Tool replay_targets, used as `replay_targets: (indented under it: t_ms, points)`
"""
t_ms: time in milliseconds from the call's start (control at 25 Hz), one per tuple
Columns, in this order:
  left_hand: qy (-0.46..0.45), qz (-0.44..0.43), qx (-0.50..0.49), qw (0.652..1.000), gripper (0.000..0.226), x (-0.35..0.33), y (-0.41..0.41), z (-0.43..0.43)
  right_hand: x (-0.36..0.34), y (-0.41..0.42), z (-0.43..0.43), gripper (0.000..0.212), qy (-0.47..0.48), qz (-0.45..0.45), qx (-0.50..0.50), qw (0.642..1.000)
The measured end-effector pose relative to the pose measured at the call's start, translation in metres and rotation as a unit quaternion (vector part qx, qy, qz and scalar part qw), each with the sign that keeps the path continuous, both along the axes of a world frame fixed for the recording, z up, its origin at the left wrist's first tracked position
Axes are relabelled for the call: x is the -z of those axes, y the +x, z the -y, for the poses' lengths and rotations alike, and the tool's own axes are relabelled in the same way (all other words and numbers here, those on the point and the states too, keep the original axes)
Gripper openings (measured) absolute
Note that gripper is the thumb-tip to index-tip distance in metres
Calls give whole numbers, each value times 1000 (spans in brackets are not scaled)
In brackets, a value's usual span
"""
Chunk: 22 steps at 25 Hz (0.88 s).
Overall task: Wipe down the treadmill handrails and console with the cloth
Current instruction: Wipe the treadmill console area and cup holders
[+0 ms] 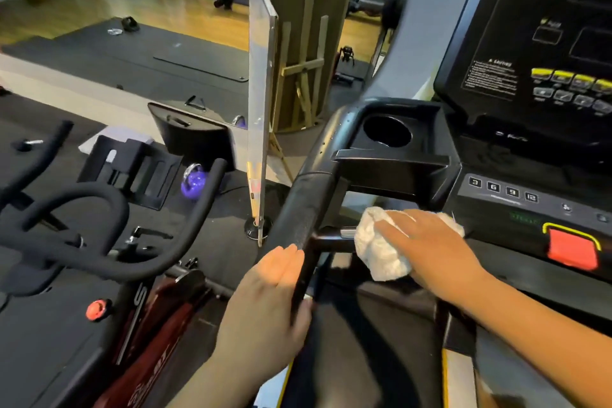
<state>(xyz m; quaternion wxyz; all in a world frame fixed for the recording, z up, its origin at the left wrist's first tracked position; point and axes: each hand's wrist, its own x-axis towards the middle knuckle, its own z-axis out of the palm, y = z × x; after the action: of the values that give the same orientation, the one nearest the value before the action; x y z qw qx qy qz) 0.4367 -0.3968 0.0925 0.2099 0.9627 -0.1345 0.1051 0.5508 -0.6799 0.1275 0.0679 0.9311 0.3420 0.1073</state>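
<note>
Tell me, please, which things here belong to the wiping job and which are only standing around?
Job: white cloth under the right hand; left handrail, where the left hand rests; console.
Not the job: exercise bike; purple kettlebell; standing board.

Room lies free left of the handrail [308,205] up to the bike handlebar [195,219]; cup holder [390,172] blocks ahead.
</note>
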Motion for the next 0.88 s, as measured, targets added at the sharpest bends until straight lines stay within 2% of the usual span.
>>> replay_targets:
  t_ms: [160, 320, 480, 560, 600, 680, 760, 800, 880]
  points:
    - [71, -28, -4, 997, 79, -2, 13, 16, 9, 10, -38, 79, 13, -19, 25, 999]
    - [82, -31, -20, 996, 82, -1, 12, 13, 29, 5, -98, 80, 1, -31, 33, 999]
    - [92, -39, -11, 995, 81, 1, 12, 12, 10, 7, -20, 73, 10, -15, -50, 999]
    - [91, -43, -12, 995, 81, 0, 12, 12, -6, 8, 18, 80, 23, -16, -6, 1000]
    - [98, -44, -15, 994, 82, 0, 12, 12, -5, 6, 15, 77, 45, -14, 22, 999]
    - [106, -48, -19, 993, 84, 0, 14, 14, 14, 4, -30, 64, 99, -10, 60, 993]
    - [103, -43, -17, 994, 84, 1, 13, 15, 32, -5, -91, 61, 92, -27, 98, 991]
    - [103, -41, -13, 994, 84, 1, 13, 15, 32, -7, -104, 62, 71, -36, 93, 992]
    - [105, -43, -7, 994, 84, 2, 12, 13, 25, -7, -80, 64, 46, -30, 11, 998]
